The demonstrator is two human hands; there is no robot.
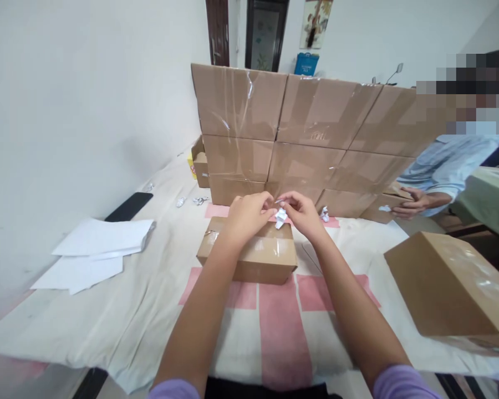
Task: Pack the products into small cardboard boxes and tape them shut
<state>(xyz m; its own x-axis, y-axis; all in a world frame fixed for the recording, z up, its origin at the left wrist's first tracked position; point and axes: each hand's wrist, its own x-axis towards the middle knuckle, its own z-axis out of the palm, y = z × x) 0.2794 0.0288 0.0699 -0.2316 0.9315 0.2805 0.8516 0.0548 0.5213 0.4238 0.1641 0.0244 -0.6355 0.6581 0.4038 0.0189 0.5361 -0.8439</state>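
Above the back edge of a taped cardboard box, my two hands are close together. My right hand has its fingers pinched on a crumpled piece of white paper. My left hand is just left of the paper, fingers curled with thumb and fingertips together; what it holds, if anything, is too small to make out. Another crumpled paper lies right of my right hand, at the foot of a wall of stacked, taped boxes.
White sheets and a black phone lie at the left. Small crumpled papers are near an open carton. A large box stands at the right. Behind it, a person's hand touches a box.
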